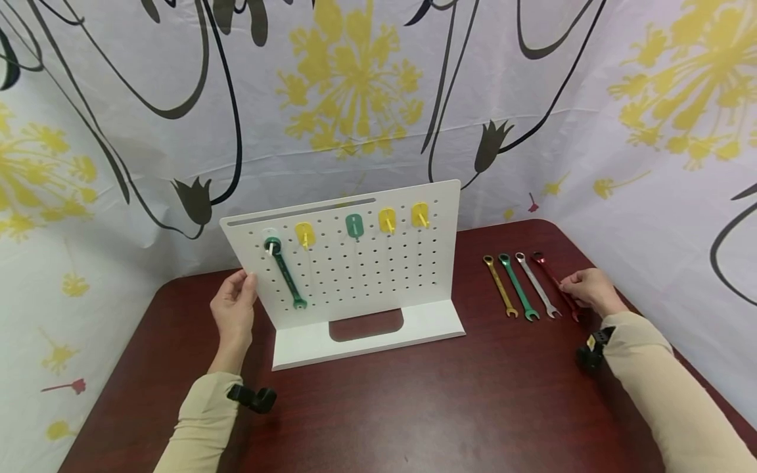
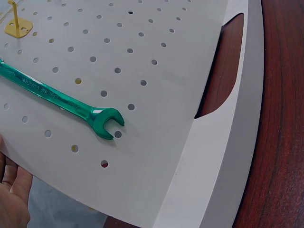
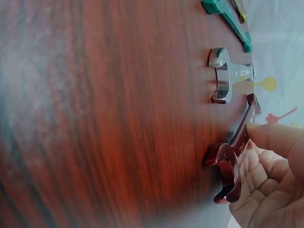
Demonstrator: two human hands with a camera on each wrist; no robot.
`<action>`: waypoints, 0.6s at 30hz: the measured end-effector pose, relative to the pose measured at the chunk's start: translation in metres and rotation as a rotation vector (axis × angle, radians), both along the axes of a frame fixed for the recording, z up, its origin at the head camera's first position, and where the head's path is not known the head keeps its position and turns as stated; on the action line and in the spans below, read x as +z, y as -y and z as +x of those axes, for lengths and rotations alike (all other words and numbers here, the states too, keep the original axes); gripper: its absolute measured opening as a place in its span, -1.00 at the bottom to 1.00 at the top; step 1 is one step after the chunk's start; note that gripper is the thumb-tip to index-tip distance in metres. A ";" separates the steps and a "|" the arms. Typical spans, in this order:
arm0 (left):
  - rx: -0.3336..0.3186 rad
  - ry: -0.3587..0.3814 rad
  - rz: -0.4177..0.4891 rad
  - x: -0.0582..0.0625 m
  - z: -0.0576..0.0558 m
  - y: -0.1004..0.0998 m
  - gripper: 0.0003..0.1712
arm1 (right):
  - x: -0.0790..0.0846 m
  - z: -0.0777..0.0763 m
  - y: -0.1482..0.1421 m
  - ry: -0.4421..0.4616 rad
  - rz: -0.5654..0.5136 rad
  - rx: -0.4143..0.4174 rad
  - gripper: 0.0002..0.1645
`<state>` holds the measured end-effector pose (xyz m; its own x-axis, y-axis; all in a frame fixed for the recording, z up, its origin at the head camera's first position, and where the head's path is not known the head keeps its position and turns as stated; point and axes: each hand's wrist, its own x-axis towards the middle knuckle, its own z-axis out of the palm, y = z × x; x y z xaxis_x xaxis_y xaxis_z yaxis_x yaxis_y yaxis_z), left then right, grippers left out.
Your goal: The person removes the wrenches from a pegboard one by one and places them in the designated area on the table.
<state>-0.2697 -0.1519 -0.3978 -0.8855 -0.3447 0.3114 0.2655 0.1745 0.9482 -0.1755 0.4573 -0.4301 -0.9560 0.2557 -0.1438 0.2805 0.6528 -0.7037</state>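
One wrench hung, four at the right

We see a white pegboard (image 1: pixel 378 266) standing on the red-brown table (image 1: pixel 473 407), with a green combination wrench (image 1: pixel 286 274) hanging by its ring end from the white hook (image 1: pixel 271 248) at the board's left, open end down. As far as the pictures show, that is the one piece up; the yellow hooks (image 1: pixel 387 221), three of them, and the green hook (image 1: pixel 355 226) bear nothing.

To the right of the board we find the other wrenches side by side, ring ends farther from the person: a gold wrench (image 1: pixel 500 286), a second green wrench (image 1: pixel 518 287), a silver wrench (image 1: pixel 537 285) and, rightmost, a red wrench (image 1: pixel 547 269). With four bare hooks and four wrenches off the board, we judge the work to be near its start.

The right hand (image 1: pixel 591 290) pinches the red wrench by its shank, between thumb and fingers; the right wrist view shows the wrench tilted, though we cannot tell whether it is wholly clear of the table. The left hand (image 1: pixel 232 312) grips the pegboard's left edge, which we take to be steadying it
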 end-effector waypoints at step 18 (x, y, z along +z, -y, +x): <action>-0.005 0.014 0.004 -0.001 0.001 0.000 -0.64 | -0.001 0.004 0.008 -0.044 0.212 -0.084 -0.72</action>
